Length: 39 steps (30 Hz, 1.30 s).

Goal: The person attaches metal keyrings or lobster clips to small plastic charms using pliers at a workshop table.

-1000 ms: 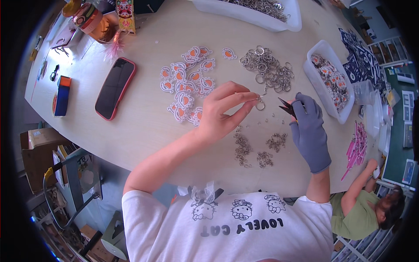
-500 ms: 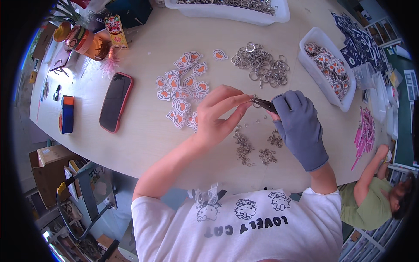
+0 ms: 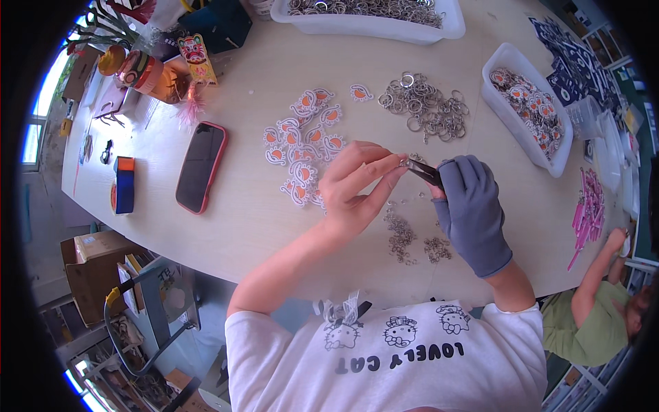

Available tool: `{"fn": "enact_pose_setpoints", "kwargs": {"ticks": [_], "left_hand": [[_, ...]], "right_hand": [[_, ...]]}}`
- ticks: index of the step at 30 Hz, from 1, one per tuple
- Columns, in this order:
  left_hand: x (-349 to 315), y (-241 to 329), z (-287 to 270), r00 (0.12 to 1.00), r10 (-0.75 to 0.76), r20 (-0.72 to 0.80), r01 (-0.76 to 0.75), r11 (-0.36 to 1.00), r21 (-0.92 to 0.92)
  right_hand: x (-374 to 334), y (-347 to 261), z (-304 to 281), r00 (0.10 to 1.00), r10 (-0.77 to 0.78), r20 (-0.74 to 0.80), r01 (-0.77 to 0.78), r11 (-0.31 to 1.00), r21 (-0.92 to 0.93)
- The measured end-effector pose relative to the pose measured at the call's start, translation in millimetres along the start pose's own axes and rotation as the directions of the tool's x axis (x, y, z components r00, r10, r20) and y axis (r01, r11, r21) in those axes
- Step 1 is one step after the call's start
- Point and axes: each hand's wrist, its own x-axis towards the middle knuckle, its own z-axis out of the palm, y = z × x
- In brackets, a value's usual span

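Pinching a small metal piece [image 3: 406, 163] between thumb and index finger of the bare left hand [image 3: 351, 184], just on the near side of the pile of split key rings [image 3: 424, 104]. Cannot make out that piece's exact shape. Gripping dark pliers [image 3: 424, 172] in the right hand [image 3: 473, 209], gloved in grey with the thumb tip bare, also on the near side of the key-ring pile. Pointing the pliers' tips left, right at the metal piece and the left fingertips; cannot tell whether the jaws have closed on it.

Can see two heaps of tiny metal rings [image 3: 400, 239] on the pale table [image 3: 268, 254], farther to the near side of the key-ring pile. To its left, can see overlapping white sun charms [image 3: 293, 137] with orange centres, plus a single charm [image 3: 360, 93] just beside the pile. Well left of it, can see a red-cased smartphone [image 3: 202, 167]. To its right, can see a white tray [image 3: 555, 169] full of charms; beyond its far side, a bigger white bin [image 3: 371, 29] of metal rings.
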Motion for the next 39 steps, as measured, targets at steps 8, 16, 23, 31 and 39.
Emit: {"fn": "enact_pose_setpoints", "kwargs": {"ticks": [8, 16, 23, 31, 39], "left_hand": [[1, 4, 0, 0.994, 0.103, -0.025, -0.103, 0.994, 0.027], [0, 5, -2, 0.997, 0.083, 0.002, -0.083, 0.995, -0.056], [8, -2, -6, 0.991, 0.064, 0.116, -0.055, 0.996, -0.076], [45, -26, -103, 0.746, -0.435, 0.504, 0.094, 0.818, 0.568], [34, -35, -70, 0.734, -0.436, 0.520, -0.035, 0.741, 0.671]], "right_hand": [[8, -14, 2, 0.993, -0.009, -0.115, 0.008, 1.000, -0.008], [2, -17, 3, 0.999, -0.004, -0.043, 0.000, 0.997, -0.077], [3, -8, 2, 0.999, -0.035, -0.015, 0.034, 0.999, -0.021], [-41, 119, -44, 0.898, 0.336, -0.285, -0.408, 0.880, -0.245], [-57, 144, -30, 0.924, 0.308, -0.226, -0.351, 0.919, -0.180]]}}
